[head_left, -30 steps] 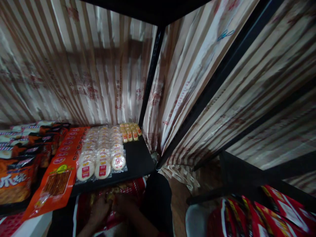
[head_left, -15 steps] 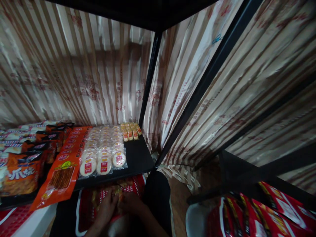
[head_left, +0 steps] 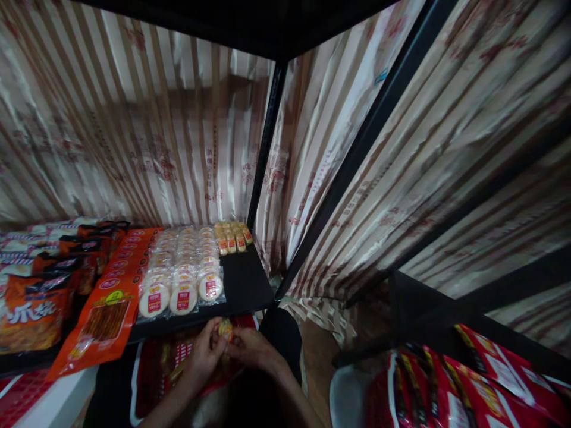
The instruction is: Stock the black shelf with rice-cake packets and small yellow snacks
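Yellow-wrapped packet [head_left: 225, 327]: we grip it with our left hand [head_left: 207, 348] and right hand [head_left: 252, 347], fingertips of both clamped on it, over the red basket [head_left: 134, 389]. From it, on the black shelf [head_left: 250, 279], we find similar yellow packets [head_left: 231, 238] at twelve o'clock and round white packets [head_left: 182, 279] at eleven o'clock.

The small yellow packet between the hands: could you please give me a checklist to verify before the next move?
1. Left hand on the small yellow packet: ok, pinching it.
2. Right hand on it too: ok.
3. Hands free: not ok, both occupied.
4. Small yellow packet undamaged: cannot tell, too small and dim.
5. Red basket below the hands: ok, yellowish packets inside.
6. Yellow packs at the black shelf's corner: ok, lined up.
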Motion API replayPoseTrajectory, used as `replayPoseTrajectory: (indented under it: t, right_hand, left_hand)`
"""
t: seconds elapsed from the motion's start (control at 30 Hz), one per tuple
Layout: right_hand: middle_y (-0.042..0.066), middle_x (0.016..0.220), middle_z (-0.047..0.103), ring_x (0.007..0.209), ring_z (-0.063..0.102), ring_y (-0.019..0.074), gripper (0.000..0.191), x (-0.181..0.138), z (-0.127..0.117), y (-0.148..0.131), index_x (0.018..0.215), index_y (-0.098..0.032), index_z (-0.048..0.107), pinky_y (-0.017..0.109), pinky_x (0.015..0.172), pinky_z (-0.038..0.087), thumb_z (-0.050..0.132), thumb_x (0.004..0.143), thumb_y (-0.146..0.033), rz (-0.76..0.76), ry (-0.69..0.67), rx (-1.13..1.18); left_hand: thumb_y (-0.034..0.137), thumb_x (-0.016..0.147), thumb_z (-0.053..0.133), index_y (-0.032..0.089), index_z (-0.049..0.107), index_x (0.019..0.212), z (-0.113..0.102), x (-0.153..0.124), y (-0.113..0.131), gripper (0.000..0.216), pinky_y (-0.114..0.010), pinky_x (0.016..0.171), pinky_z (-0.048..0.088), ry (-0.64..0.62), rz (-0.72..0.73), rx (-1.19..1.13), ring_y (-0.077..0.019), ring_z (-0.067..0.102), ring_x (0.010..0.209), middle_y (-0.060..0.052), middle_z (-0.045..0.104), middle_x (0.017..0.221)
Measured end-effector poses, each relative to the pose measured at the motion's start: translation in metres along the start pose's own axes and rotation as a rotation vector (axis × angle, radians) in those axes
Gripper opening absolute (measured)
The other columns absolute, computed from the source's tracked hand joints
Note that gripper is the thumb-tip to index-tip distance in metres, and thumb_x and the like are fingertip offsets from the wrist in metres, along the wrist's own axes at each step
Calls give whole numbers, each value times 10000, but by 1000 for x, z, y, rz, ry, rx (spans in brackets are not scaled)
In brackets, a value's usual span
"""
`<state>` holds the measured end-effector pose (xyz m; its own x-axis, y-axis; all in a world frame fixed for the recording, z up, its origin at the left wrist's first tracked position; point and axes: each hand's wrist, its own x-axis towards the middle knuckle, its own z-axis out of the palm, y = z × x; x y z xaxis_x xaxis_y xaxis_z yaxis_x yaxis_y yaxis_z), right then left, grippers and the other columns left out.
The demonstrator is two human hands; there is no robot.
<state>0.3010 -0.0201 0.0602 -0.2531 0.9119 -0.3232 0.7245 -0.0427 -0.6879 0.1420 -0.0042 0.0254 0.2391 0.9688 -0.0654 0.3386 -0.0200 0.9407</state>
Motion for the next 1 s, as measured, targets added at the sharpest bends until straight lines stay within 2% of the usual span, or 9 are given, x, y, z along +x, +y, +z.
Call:
replayPoseTrajectory:
  t: [0.13, 0.37, 0.57, 0.7, 0.87, 1.0]
  right_hand:
    - [-10, 676, 576, 591, 458, 86, 232, -2, -13, -4, 788, -146, 611, 176, 506, 294, 532, 800, -364, -14, 41, 63]
    - [-4, 682, 594, 594, 475, 91, 222, 2, -26, 0, 812, -147, 628, 184, 530, 313, 541, 805, -351, 2, 148, 45]
    - [26, 728, 663, 616, 558, 117, 269, 7, -31, 1, 882, -143, 649, 191, 562, 365, 545, 814, -382, 8, 286, 80]
    - [36, 768, 691, 671, 625, 143, 263, 12, -33, 0, 920, -162, 654, 197, 600, 413, 536, 824, -377, 7, 392, 118]
    - [40, 802, 702, 704, 647, 156, 255, 23, -35, 4, 983, -176, 645, 210, 629, 443, 525, 837, -347, 21, 494, 96]
    - [54, 882, 703, 775, 653, 165, 259, 32, -36, 8, 1030, -188, 634, 219, 681, 462, 535, 838, -331, 47, 573, 46]
  left_hand:
    - [404, 709, 520, 181, 575, 1047, 5, 9, 12, 408, -344, 806, 522, 55, 23, -19, -216, 664, 870, -78, 697, 994]
    - [437, 753, 508, 166, 522, 1097, 14, 22, 26, 437, -352, 791, 519, 53, 18, -33, -203, 665, 823, -90, 681, 978]
    - [464, 733, 520, 167, 539, 904, 22, 34, 37, 344, -362, 749, 529, 153, 47, -49, -206, 648, 774, -82, 646, 861]
    - [456, 728, 525, 161, 565, 825, 25, 44, 43, 313, -389, 763, 520, 213, 72, -6, -220, 628, 789, -101, 619, 862]
    - [362, 763, 499, 167, 579, 869, 30, 58, 46, 235, -384, 781, 507, 197, 87, 3, -201, 624, 789, -73, 639, 847]
    - [252, 776, 477, 159, 594, 928, 36, 68, 45, 214, -365, 802, 504, 184, 79, 28, -185, 618, 822, -84, 639, 914]
